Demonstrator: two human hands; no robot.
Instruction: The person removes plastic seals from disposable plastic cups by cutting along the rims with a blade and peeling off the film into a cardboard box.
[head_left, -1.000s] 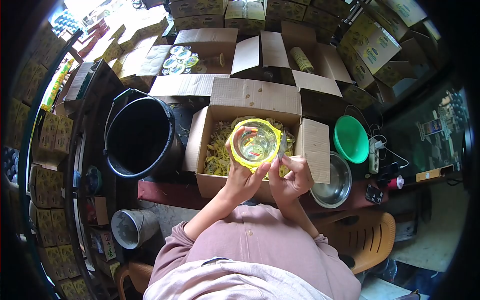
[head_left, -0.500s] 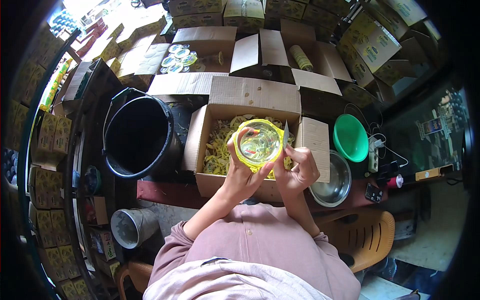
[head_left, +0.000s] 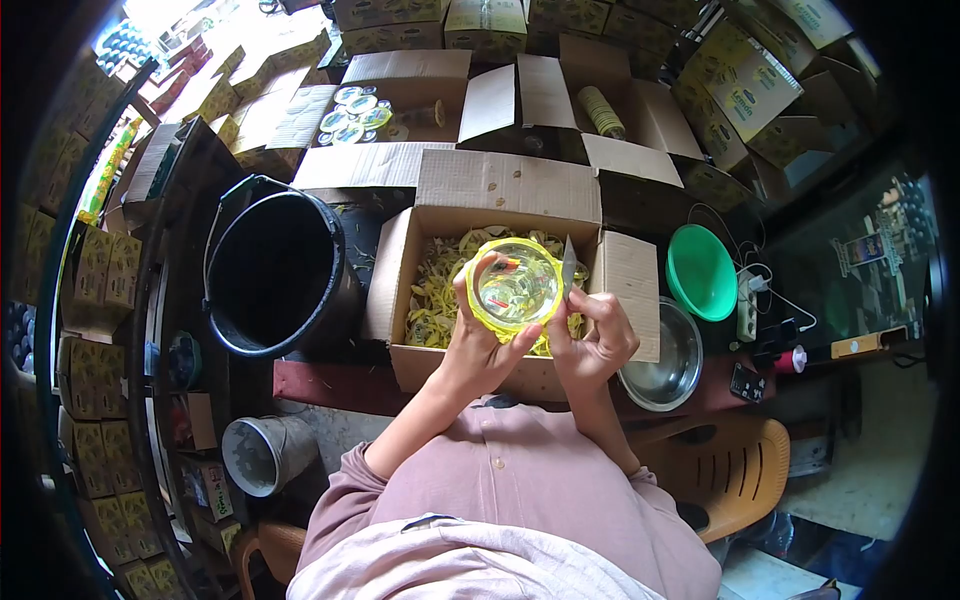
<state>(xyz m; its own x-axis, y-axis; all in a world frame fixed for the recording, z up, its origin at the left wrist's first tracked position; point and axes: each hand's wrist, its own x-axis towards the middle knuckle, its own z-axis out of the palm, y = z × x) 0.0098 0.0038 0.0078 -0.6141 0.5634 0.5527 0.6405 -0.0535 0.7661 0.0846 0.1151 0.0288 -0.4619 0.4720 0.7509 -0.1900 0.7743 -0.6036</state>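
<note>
If followed from the left, first a deep black plastic bucket [head_left: 338, 260] with a looped handle, then, farther back, a brown open-flapped cardboard carton [head_left: 410, 65] with a heap of round yellow-green and white discs [head_left: 350, 120]. Nearer, a brown open cardboard box [head_left: 508, 188] holding many curled yellow shreds [head_left: 430, 300], and above its mouth a clear round cup with an uneven yellow edge [head_left: 516, 288]. Around the cup's left side, the left hand [head_left: 482, 345], fingers curved, thumb at the lower rim, holding the cup. At the cup's right side, a thin grey metal blade [head_left: 569, 272], point up, pinched between thumb and fingers of the right hand [head_left: 595, 335].

By judgement, edge work under way: plenty of shreds below, yellow all round the rim of this 1 cup; cannot tell cut edge from uncut. Farther back, right, a stack of round pale-yellow pieces [head_left: 600, 112] on its side in a 2nd brown carton [head_left: 662, 130]; cannot tell finished from unfinished.

For moving: left flap close beside the bucket, front wall below the hands, right flap near a shiny round bowl [head_left: 672, 365] and a round green plastic bowl [head_left: 702, 272]. Likely most room upward and toward the back flap.
</note>
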